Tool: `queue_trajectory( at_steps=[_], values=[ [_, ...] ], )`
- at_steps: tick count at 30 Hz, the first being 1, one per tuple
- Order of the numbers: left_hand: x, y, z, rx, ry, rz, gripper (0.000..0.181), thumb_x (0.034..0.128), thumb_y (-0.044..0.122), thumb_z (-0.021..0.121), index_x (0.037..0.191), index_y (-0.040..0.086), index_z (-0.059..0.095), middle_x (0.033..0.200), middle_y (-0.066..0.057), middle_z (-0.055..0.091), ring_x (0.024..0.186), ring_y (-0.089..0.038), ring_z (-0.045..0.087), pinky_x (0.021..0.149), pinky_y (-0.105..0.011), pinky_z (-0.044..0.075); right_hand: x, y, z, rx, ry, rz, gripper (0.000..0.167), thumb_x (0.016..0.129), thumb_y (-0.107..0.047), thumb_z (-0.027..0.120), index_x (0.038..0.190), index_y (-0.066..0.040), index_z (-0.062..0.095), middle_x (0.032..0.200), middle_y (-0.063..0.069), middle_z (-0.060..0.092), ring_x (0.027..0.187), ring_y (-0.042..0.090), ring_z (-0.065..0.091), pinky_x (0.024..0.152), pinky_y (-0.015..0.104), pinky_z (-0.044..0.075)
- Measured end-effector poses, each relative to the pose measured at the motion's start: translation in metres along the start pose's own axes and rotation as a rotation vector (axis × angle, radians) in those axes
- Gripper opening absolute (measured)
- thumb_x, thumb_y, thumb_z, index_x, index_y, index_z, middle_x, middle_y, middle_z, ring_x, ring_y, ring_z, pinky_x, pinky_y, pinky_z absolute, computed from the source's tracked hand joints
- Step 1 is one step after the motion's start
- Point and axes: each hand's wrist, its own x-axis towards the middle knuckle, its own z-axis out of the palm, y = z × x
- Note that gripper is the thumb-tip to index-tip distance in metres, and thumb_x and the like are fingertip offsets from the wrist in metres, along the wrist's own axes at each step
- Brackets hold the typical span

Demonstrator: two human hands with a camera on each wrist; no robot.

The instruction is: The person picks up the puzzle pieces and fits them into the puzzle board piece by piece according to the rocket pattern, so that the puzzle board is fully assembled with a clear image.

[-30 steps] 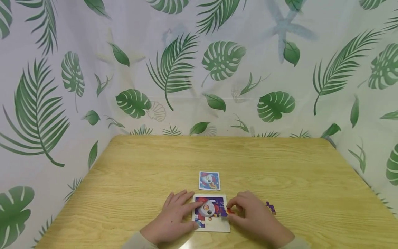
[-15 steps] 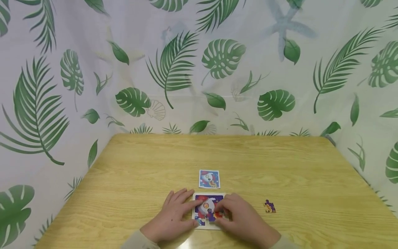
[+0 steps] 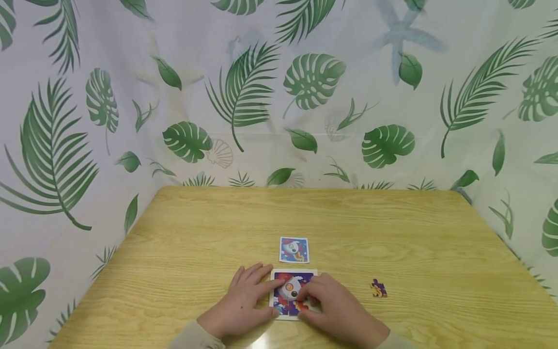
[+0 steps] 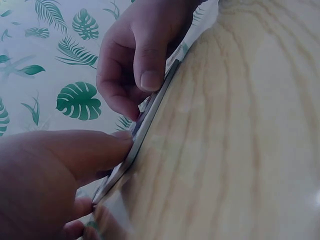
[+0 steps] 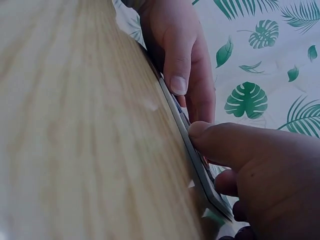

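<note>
A square jigsaw board (image 3: 301,271) with a rocket picture lies flat near the front of the table. My left hand (image 3: 244,303) rests at its left side, fingers spread, the index finger on the picture and the thumb at the lower left edge. With thumb and index finger my right hand (image 3: 340,308) pinches a purple and orange jigsaw piece (image 3: 294,308) in the lower part of the board. That hand hides the board's lower right. In the left wrist view the board's edge (image 4: 150,112) shows from the side; the piece is mostly hidden there.
A loose purple and orange jigsaw piece (image 3: 379,288) lies on the table to the right of my right hand. Behind the board is a small picture card (image 3: 294,249) with the same rocket. A leaf-printed curtain (image 3: 261,111) surrounds the wooden table (image 3: 209,218).
My right hand has moved left from beside the board onto its lower part, bringing the pinched jigsaw piece down into the gap there. The left hand has stayed in place.
</note>
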Motion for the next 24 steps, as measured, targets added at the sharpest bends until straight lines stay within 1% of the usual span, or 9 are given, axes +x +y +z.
queue_trajectory(
  at_steps=[4, 6, 9, 11, 13, 14, 17, 24],
  values=[
    [-0.0008, -0.0002, -0.0028, -0.009, -0.029, 0.020, 0.065, 0.0924, 0.055, 0.062, 0.153, 0.037, 0.046, 0.166, -0.005, 0.022, 0.153, -0.031, 0.010, 0.119, -0.062, -0.001, -0.0002, -0.0003, 0.0000, -0.010, -0.002, -0.004, 0.018, 0.087, -0.042, 0.079, 0.097, -0.030, 0.069, 0.083, -0.018, 0.049, 0.081, 0.004, 0.044, 0.071, 0.022, 0.041],
    [-0.0016, -0.0008, -0.0049, -0.027, -0.051, 0.043, 0.063, 0.0922, 0.055, 0.062, 0.152, 0.042, 0.045, 0.167, -0.003, 0.019, 0.154, -0.030, 0.008, 0.118, -0.063, 0.003, -0.0006, -0.0004, -0.0004, -0.008, -0.004, -0.001, 0.018, 0.087, -0.042, 0.079, 0.097, -0.031, 0.070, 0.083, -0.017, 0.049, 0.080, 0.004, 0.044, 0.070, 0.022, 0.041],
    [-0.0020, -0.0012, -0.0081, -0.072, -0.109, 0.092, 0.056, 0.0935, 0.054, 0.061, 0.148, 0.049, 0.047, 0.168, 0.001, 0.015, 0.154, -0.029, 0.004, 0.117, -0.066, 0.005, -0.0010, -0.0004, -0.0005, -0.001, -0.005, 0.004, 0.016, 0.087, -0.041, 0.079, 0.096, -0.031, 0.069, 0.083, -0.017, 0.048, 0.080, 0.004, 0.043, 0.070, 0.022, 0.041],
    [-0.0023, -0.0016, -0.0089, -0.098, -0.152, 0.123, 0.052, 0.0950, 0.055, 0.060, 0.145, 0.051, 0.049, 0.168, 0.005, 0.014, 0.154, -0.028, 0.002, 0.117, -0.067, 0.005, -0.0011, 0.0000, 0.0001, 0.001, -0.004, 0.006, 0.015, 0.088, -0.038, 0.079, 0.096, -0.032, 0.068, 0.083, -0.017, 0.048, 0.080, 0.004, 0.043, 0.070, 0.022, 0.041],
    [-0.0019, -0.0021, -0.0088, -0.099, -0.184, 0.152, 0.049, 0.0963, 0.056, 0.058, 0.144, 0.051, 0.051, 0.168, 0.006, 0.014, 0.155, -0.028, 0.003, 0.117, -0.067, 0.002, -0.0009, 0.0005, 0.0007, -0.004, 0.003, 0.002, 0.014, 0.087, -0.036, 0.079, 0.095, -0.032, 0.068, 0.083, -0.017, 0.048, 0.080, 0.005, 0.043, 0.070, 0.022, 0.041],
    [-0.0018, -0.0023, -0.0088, -0.096, -0.191, 0.161, 0.049, 0.0967, 0.057, 0.057, 0.144, 0.050, 0.051, 0.168, 0.007, 0.015, 0.155, -0.027, 0.003, 0.117, -0.067, 0.001, -0.0008, 0.0009, 0.0010, -0.008, 0.007, -0.001, 0.014, 0.087, -0.035, 0.079, 0.095, -0.032, 0.068, 0.083, -0.017, 0.048, 0.080, 0.005, 0.043, 0.070, 0.022, 0.041],
    [-0.0015, -0.0035, -0.0084, -0.076, -0.183, 0.189, 0.048, 0.0977, 0.055, 0.057, 0.145, 0.046, 0.053, 0.168, 0.007, 0.017, 0.154, -0.028, 0.007, 0.116, -0.067, 0.001, -0.0004, 0.0019, 0.0014, -0.015, 0.013, -0.006, 0.014, 0.087, -0.033, 0.079, 0.095, -0.032, 0.067, 0.083, -0.017, 0.048, 0.080, 0.005, 0.043, 0.070, 0.022, 0.041],
    [-0.0011, -0.0052, -0.0067, -0.083, -0.180, 0.190, 0.047, 0.0981, 0.053, 0.057, 0.145, 0.045, 0.054, 0.167, 0.007, 0.018, 0.154, -0.027, 0.009, 0.117, -0.067, 0.001, -0.0015, 0.0027, 0.0010, 0.005, -0.007, 0.002, 0.013, 0.088, -0.035, 0.078, 0.096, -0.033, 0.068, 0.084, -0.017, 0.049, 0.080, 0.005, 0.043, 0.069, 0.023, 0.040]
  ],
)
